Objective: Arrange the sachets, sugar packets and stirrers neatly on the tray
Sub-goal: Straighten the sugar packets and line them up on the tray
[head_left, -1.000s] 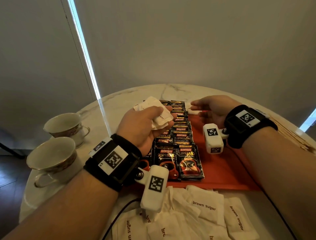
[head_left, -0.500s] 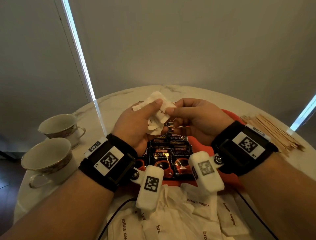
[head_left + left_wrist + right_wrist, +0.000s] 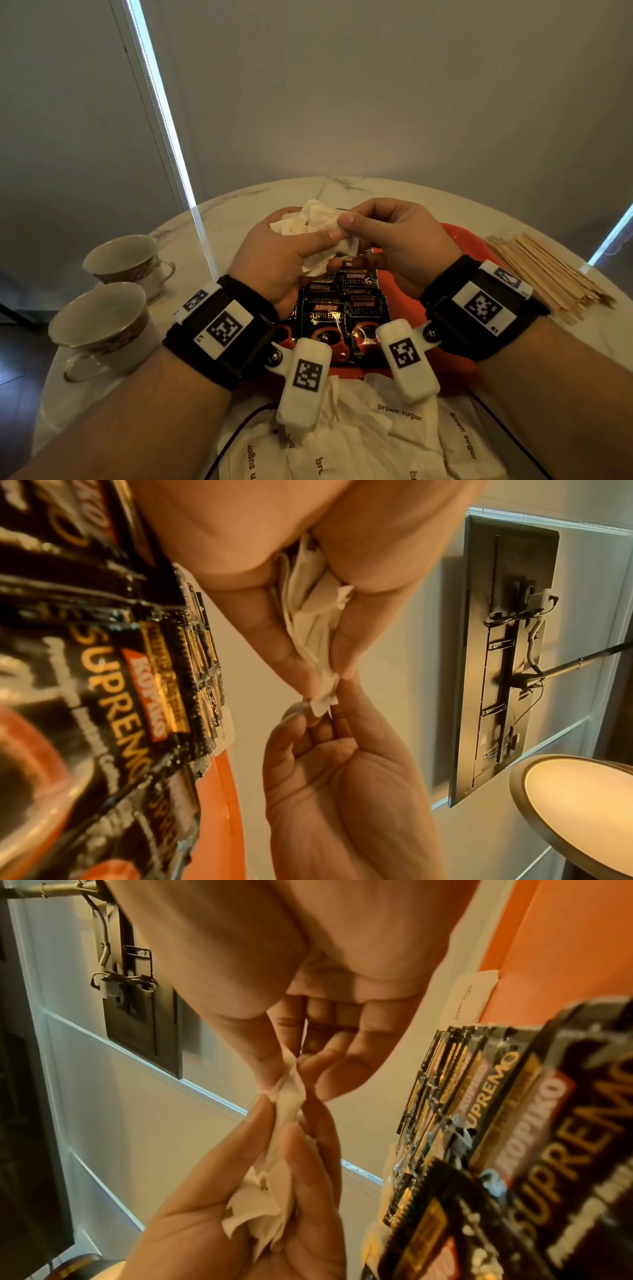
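Held stack: I see a bundle of sugar packets (image 3: 315, 219) raised above the tray's middle, crumpled and fanned, not squared.
Left hand (image 3: 274, 263): thumb and fingers are curled round the bundle, clamping it from both sides.
Right hand (image 3: 404, 240): thumb and forefinger are pinched together on the corner of one packet (image 3: 323, 702) at the bundle's edge; the other fingers are loosely bent and hold nothing.
Step in hand: I judge it to be peeling a single packet off the bundle to lay it down.
Next move: it calls for one packet coming free without dragging its neighbours, then going flat on bare orange beside the sachets.
Coffee sachets (image 3: 342, 308): two overlapping rows run lengthwise down the tray (image 3: 459, 240).
Laid packet (image 3: 472, 999): one lies flat at the rows' far end, touching the tray's orange.
Loose packets (image 3: 397, 418): a jumble lies on the table at the near edge, off the tray.
Stirrers (image 3: 548, 274): a wooden heap sits on the table right of the tray, off it.
So far: sachets look placed; most sugar and all the stirrers lie outside the tray.
Surface: a round, pale, marbled table (image 3: 239, 212), with two teacups (image 3: 99, 322) at the left.
Room: a plain grey wall (image 3: 376, 102), a bright window strip (image 3: 161, 113), and a black bracket (image 3: 503, 656) mounted on a wall.
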Available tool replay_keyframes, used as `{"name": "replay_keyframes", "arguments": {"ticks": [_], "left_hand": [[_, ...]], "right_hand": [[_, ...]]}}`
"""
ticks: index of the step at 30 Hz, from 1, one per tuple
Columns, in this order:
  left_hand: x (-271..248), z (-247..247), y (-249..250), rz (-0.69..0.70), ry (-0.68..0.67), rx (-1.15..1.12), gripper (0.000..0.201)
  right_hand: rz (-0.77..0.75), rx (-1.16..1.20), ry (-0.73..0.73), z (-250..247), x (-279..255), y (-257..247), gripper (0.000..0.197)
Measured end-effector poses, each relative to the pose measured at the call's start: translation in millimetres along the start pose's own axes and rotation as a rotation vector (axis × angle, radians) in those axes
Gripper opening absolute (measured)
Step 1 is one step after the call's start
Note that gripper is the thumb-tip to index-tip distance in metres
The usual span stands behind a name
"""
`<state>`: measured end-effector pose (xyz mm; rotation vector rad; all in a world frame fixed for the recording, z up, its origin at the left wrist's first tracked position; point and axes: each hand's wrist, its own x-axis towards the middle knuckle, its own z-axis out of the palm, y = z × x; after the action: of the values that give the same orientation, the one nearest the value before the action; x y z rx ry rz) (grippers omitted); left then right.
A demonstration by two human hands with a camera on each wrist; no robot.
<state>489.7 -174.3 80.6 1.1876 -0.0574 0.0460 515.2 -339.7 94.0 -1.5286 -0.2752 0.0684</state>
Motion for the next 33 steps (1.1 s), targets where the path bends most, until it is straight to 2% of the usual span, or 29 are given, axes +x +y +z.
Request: {"name": "replay_keyframes", "arguments": {"ticks": [3,6,10,13,20,24,27,31,33], "left_hand": [[2.8,-1.3,-0.4,0.032,0.017,-0.015,0.04],[3.0,-1.9,-2.0,0.042,0.001,0.002,0.042],[-0.4,-0.9,-5.6,0.037,-0.038,0.163,0.042],[0.1,-0.1,-4.8,-0.004,-0.042,0.168,0.047],[0.3,1.7,0.9,-0.071,0.03,0.015,0.033],[1.0,2.2,0.7,-0.091,0.078,-0.037,0.03],[1.9,2.4,0.5,-0.081,0.123,-0.084,0.024],[5.0,0.6,2.7,-0.044,0.178,-0.152,0.029],[5.8,0.5,3.5,-0.038,0.185,-0.185,0.027]], "right_hand": [[0.029,0.042,0.033,0.0,2.5,-0.2,0.011],[0.039,0.06,-0.012,-1.7,2.6,-1.5,0.006],[-0.01,-0.092,-0.096,-2.0,-0.3,0.4,0.018],[-0.011,-0.092,-0.072,-1.5,-0.4,1.4,0.015],[-0.042,-0.091,-0.006,-2.7,0.0,2.0,0.018],[-0.047,-0.1,0.106,-0.6,1.1,3.9,0.043],[-0.035,-0.058,0.146,-3.6,4.7,3.5,0.037],[0.097,-0.023,-0.05,-4.0,2.0,2.4,0.026],[0.125,0.056,-0.069,-2.2,1.8,3.0,0.026]]}}
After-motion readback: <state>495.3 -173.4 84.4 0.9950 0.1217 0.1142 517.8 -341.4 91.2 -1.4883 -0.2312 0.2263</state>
